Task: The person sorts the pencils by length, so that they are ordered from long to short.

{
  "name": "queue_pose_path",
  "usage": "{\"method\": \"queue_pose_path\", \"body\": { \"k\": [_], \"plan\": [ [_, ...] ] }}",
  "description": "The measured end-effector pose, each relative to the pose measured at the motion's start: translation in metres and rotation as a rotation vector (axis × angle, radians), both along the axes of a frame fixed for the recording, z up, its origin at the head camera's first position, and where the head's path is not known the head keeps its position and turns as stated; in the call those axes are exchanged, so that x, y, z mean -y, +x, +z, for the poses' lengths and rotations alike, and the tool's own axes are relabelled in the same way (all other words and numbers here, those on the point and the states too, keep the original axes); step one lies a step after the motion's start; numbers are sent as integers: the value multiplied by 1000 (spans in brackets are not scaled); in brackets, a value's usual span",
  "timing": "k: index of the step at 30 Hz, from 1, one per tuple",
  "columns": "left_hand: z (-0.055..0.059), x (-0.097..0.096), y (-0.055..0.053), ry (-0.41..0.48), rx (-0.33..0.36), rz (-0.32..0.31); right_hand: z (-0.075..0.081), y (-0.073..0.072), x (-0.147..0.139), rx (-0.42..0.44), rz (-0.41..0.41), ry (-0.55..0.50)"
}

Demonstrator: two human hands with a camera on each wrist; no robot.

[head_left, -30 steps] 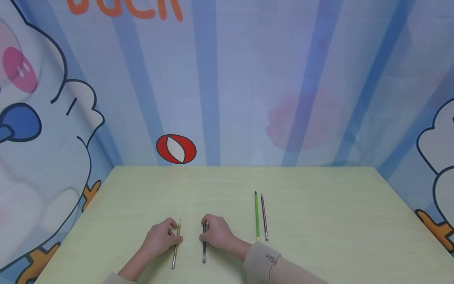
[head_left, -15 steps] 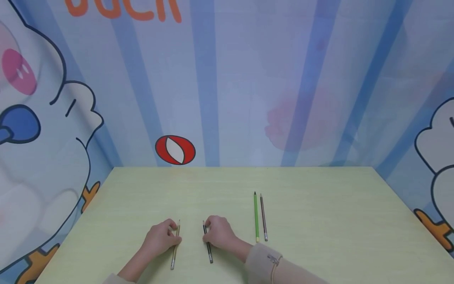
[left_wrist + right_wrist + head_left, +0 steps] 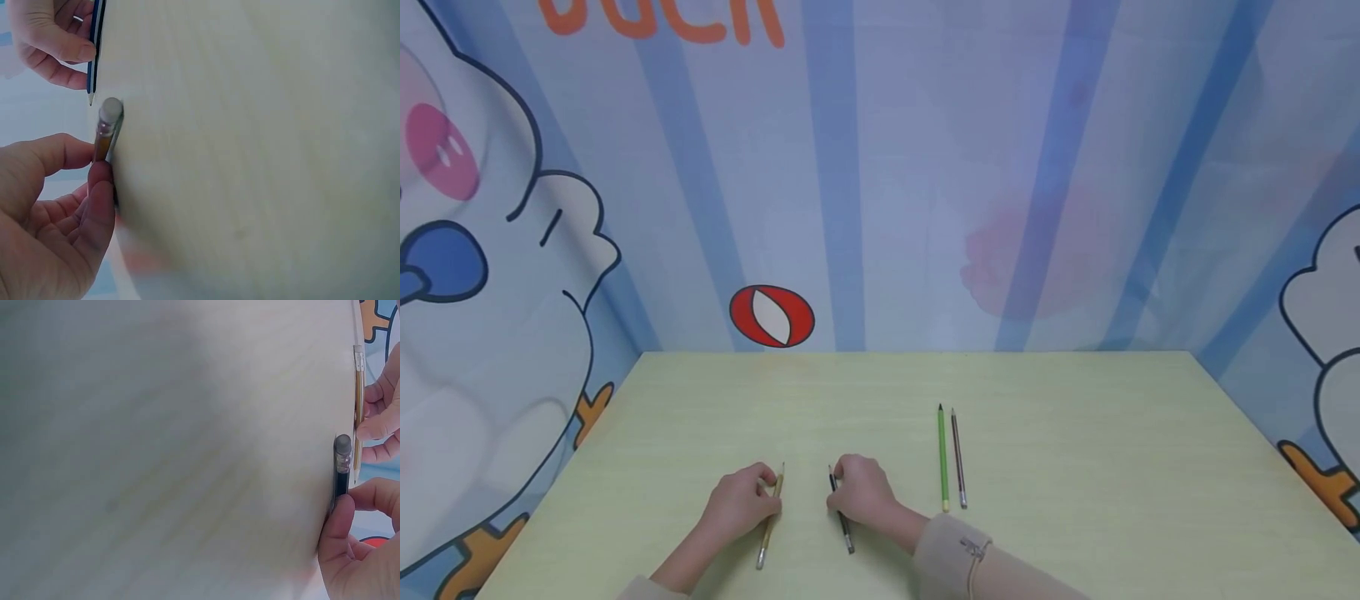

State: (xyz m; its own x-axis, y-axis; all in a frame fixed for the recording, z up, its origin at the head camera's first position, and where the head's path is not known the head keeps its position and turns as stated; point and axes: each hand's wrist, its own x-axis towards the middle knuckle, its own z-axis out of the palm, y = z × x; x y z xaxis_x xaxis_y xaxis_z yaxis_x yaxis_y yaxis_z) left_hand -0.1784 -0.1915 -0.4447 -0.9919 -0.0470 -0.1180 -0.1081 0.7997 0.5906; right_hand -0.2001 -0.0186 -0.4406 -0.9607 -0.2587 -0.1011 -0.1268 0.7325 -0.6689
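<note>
At the near left of the table, my left hand [image 3: 739,505] pinches a yellow-gold pencil [image 3: 764,540] between thumb and fingers. Its tip points away from me and its white eraser [image 3: 111,110] faces the left wrist camera. To the right, my right hand [image 3: 863,492] pinches a dark pencil [image 3: 844,528] with a dark grey eraser [image 3: 342,444]. The dark pencil slants, tip to the far left and eraser end to the near right. Both pencils lie close over the tabletop, a hand's width apart, their near ends spread wider than their tips.
A green pencil [image 3: 943,458] and a dark maroon pencil [image 3: 958,458] lie side by side on the pale table [image 3: 1075,433], right of my right hand. Behind the table stands a blue striped backdrop [image 3: 910,167] with cartoon prints.
The dark pencil has turned from nearly straight to slanted, its eraser end swinging right. The yellow-gold pencil's eraser end has shifted slightly left. Both hands stay nearly in place.
</note>
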Motion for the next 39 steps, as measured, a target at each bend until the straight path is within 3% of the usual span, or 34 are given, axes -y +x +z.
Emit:
{"method": "queue_pose_path", "body": {
  "k": [16,32,39],
  "plan": [
    [7,4,2,79,4,39,-4,-1,-1,-36,29,-26],
    [9,1,1,123,34,54,-1,5,1,-47,66,44],
    [15,-5,2,190,17,69,1,3,-4,6,66,-56]
  ]
}}
